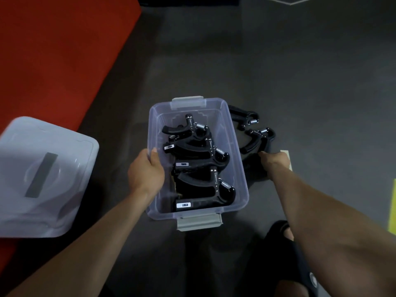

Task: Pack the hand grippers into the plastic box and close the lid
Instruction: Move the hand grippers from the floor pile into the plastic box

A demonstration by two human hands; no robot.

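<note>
A clear plastic box with grey latches stands open on the dark floor. Several black hand grippers with steel springs lie stacked inside it. My left hand grips the box's left rim, thumb inside the wall. Two more hand grippers lie on the floor to the right of the box, one farther away and one closer. My right hand reaches to the closer one, fingertips at its lower handle; whether the fingers hold it is hidden. The translucent lid lies at the left.
A red mat covers the floor at the left, and the lid rests partly on it. My foot in a black sandal is at the lower right. A yellow strip marks the right edge.
</note>
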